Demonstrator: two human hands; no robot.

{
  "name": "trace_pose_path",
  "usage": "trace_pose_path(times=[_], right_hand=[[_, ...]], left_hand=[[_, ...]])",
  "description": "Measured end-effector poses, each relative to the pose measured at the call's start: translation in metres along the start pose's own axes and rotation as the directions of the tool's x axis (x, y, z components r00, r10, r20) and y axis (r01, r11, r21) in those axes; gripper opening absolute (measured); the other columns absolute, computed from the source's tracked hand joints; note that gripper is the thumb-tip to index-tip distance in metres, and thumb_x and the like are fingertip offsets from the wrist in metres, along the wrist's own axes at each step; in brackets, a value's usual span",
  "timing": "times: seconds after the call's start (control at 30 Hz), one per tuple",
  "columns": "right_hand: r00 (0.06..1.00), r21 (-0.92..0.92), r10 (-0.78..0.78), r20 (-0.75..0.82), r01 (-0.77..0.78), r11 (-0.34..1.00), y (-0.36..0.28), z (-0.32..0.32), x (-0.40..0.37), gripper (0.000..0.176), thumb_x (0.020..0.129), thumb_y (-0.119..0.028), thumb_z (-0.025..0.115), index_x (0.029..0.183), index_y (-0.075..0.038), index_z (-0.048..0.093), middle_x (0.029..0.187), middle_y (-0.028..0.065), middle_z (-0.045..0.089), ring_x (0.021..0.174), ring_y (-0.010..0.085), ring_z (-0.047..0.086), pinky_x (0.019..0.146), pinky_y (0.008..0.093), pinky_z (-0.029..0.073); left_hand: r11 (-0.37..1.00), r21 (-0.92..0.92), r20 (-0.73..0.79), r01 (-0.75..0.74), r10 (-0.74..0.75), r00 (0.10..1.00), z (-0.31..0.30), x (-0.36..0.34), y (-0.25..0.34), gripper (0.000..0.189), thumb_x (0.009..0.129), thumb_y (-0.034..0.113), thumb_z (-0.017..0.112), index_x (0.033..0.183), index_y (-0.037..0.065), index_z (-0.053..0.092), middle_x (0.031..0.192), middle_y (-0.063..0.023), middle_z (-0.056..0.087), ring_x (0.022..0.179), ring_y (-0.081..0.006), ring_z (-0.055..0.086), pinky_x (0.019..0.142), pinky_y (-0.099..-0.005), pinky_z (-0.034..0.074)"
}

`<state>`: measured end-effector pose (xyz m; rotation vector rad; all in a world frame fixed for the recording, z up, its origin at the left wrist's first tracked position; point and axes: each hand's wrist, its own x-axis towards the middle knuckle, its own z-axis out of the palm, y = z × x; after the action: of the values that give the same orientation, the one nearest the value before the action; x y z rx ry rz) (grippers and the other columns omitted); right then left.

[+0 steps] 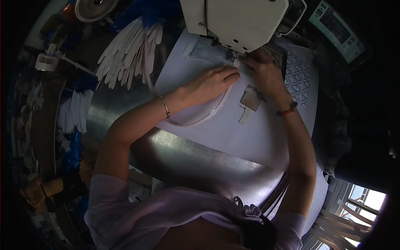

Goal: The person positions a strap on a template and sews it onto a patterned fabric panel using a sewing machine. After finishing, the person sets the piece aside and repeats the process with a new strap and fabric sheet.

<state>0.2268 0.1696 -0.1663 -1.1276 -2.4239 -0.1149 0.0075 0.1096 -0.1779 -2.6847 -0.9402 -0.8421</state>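
Observation:
Under the head of a pale sewing machine (237, 25), a narrow light strip (221, 104) runs up to the needle area and curves back below my left wrist. My left hand (214, 83) has its fingers pressed together on this strip, just left of the needle. On the other side of the needle, my right hand (264, 68) reaches in with bent fingers; its fingertips are in shadow, and what they hold is hidden. Below the hands, a small brown square piece (251, 101) with a pale tab lies on the white work surface (225, 133).
A bundle of long pale strips (129, 54) hangs at the upper left, near a fan (95, 8). Patterned material (298, 73) lies to the right. A monitor (337, 31) stands at the upper right. The metal table edge (208, 160) is nearest my body.

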Motion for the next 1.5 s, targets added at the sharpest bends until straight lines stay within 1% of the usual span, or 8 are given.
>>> trace_pose_path(times=[0.07,0.13,0.23,0.57,0.73,1.03,1.23,1.5], right_hand=[[0.997,0.024,-0.081,0.022,0.08,0.996,-0.006,-0.004,-0.009,0.041,0.083,-0.002,0.057,0.118,-0.019,0.069,0.119,0.0101,0.059,0.109,0.0318,0.061,0.092,0.0431,0.052],[0.994,0.019,0.0,0.107,-0.002,1.0,-0.014,-0.01,-0.015,0.043,0.083,-0.001,0.058,0.119,-0.021,0.068,0.119,0.0105,0.059,0.107,0.0308,0.063,0.089,0.042,0.054],[0.996,-0.016,-0.032,0.08,0.034,0.999,-0.015,-0.011,-0.015,0.041,0.087,-0.007,0.056,0.12,-0.028,0.067,0.118,0.0073,0.058,0.097,0.0315,0.067,0.082,0.0411,0.058],[0.99,0.014,0.013,0.141,-0.015,1.0,-0.017,-0.013,-0.014,0.046,0.082,0.001,0.059,0.122,-0.021,0.066,0.12,0.0114,0.059,0.104,0.0321,0.065,0.088,0.0411,0.056],[0.993,-0.01,-0.003,0.121,0.004,1.0,-0.015,-0.012,-0.015,0.045,0.088,-0.005,0.053,0.123,-0.029,0.065,0.123,0.0074,0.057,0.099,0.0337,0.067,0.086,0.0416,0.057],[0.989,0.024,0.014,0.145,-0.018,1.0,-0.017,-0.016,-0.014,0.049,0.082,0.002,0.058,0.122,-0.023,0.066,0.122,0.0114,0.059,0.106,0.032,0.065,0.089,0.0409,0.056],[0.996,0.028,-0.009,0.093,0.006,1.0,-0.01,-0.01,-0.013,0.044,0.087,-0.003,0.054,0.12,-0.028,0.067,0.12,0.0083,0.059,0.098,0.0332,0.067,0.084,0.0416,0.058],[0.99,0.048,-0.024,0.142,0.018,0.999,-0.022,-0.021,-0.022,0.048,0.081,0.0,0.06,0.121,-0.025,0.067,0.115,0.0074,0.06,0.104,0.0291,0.064,0.089,0.0402,0.055]], left_hand=[[1.0,-0.002,-0.018,-0.003,0.003,1.0,0.002,-0.002,-0.002,0.033,0.08,0.001,0.061,0.113,0.002,0.064,0.111,-0.011,0.062,0.103,-0.0292,0.061,0.093,-0.0378,0.053],[1.0,-0.008,-0.035,-0.008,0.008,0.999,-0.001,-0.002,-0.001,0.034,0.08,0.001,0.061,0.114,0.002,0.064,0.112,-0.0113,0.061,0.103,-0.0298,0.061,0.095,-0.0394,0.052],[0.99,-0.092,0.083,0.111,-0.103,0.991,-0.005,-0.001,0.003,0.037,0.08,0.001,0.061,0.117,0.003,0.063,0.115,-0.0102,0.06,0.105,-0.0283,0.059,0.097,-0.0402,0.05],[0.989,0.038,0.109,0.141,-0.144,0.984,-0.012,-0.005,0.011,0.036,0.082,0.004,0.058,0.118,0.003,0.062,0.118,-0.0079,0.06,0.107,-0.0255,0.056,0.096,-0.0383,0.048],[0.988,0.045,0.112,0.145,-0.149,0.982,-0.009,-0.003,0.01,0.036,0.083,0.003,0.058,0.118,0.002,0.062,0.12,-0.0089,0.061,0.107,-0.0254,0.057,0.095,-0.0369,0.049],[0.992,-0.027,0.115,0.122,-0.118,0.986,-0.011,0.0,-0.002,0.032,0.081,0.001,0.06,0.112,0.002,0.067,0.113,-0.0091,0.067,0.1,-0.0239,0.06,0.093,-0.0338,0.05],[0.999,0.0,0.145,0.04,-0.039,0.989,-0.011,0.003,-0.011,0.031,0.083,0.004,0.061,0.112,0.004,0.068,0.113,-0.0089,0.067,0.099,-0.0232,0.061,0.089,-0.0337,0.051],[0.982,-0.154,0.175,0.112,-0.084,0.981,-0.028,0.001,-0.006,0.024,0.088,0.007,0.06,0.11,0.005,0.07,0.109,-0.0066,0.069,0.093,-0.0245,0.062,0.086,-0.0341,0.052]])
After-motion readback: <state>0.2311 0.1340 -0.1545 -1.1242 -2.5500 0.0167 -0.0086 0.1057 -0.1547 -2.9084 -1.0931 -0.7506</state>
